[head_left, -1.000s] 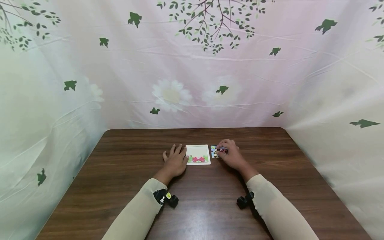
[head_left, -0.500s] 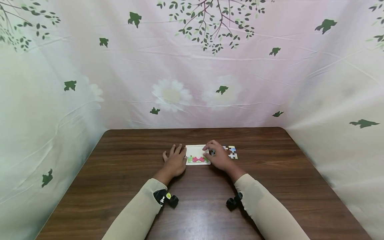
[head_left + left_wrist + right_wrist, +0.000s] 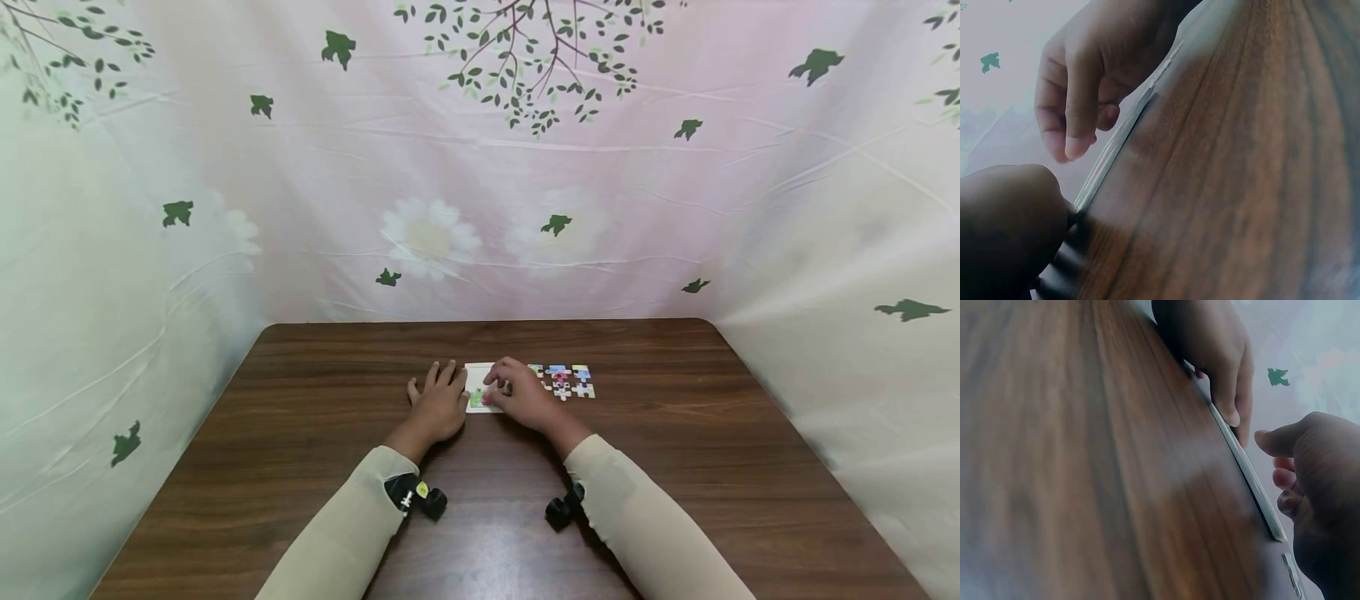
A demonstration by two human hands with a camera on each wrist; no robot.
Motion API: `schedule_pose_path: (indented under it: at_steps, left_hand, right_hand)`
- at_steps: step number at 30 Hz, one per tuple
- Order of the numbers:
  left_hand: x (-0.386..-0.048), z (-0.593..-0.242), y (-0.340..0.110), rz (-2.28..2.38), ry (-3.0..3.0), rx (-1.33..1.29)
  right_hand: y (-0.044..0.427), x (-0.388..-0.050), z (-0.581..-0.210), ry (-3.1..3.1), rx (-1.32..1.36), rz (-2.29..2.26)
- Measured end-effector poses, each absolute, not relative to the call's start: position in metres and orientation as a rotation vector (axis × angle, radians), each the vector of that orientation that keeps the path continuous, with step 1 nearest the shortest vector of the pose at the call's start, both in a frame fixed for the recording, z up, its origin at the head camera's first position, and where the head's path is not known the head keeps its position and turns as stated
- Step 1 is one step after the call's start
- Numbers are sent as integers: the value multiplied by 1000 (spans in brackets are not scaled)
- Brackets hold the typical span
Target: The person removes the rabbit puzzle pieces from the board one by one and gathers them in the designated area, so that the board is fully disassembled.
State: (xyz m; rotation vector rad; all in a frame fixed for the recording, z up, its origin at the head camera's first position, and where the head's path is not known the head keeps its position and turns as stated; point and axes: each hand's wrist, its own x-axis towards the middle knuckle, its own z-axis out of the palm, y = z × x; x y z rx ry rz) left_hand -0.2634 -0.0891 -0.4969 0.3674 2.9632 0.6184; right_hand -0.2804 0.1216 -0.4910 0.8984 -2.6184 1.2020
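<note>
A white puzzle board (image 3: 478, 376) with green and pink picture parts along its near side lies flat on the table. My left hand (image 3: 438, 409) rests at its left edge with fingers spread; in the right wrist view the left hand's (image 3: 1216, 353) fingertips touch the board's rim (image 3: 1249, 475). Over the board's right part is my right hand (image 3: 525, 400), thumb and fingers bent toward each other. The left wrist view shows the right hand (image 3: 1100, 75) just above the board; whether a piece is between its fingertips cannot be told.
Several loose puzzle pieces (image 3: 583, 389) lie right of the board, some close to the right hand. The brown wooden table (image 3: 337, 367) meets a patterned cloth (image 3: 480, 183) behind and at both sides.
My right hand has moved left from the loose pieces to over the board, uncovering several pieces. The left hand has stayed at the board's left edge.
</note>
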Motion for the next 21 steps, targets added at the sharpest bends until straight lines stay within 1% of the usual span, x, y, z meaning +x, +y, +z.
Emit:
schedule_pose_path:
  at_steps: [9,21]
  left_hand:
    - [-258,-491,-88,603,2989,388]
    - [-257,-492,-89,618,2990,376]
  right_hand:
    - [115,-280,-492,-2734,866,1162]
    - [110,-277,-488,-2783,857,1103]
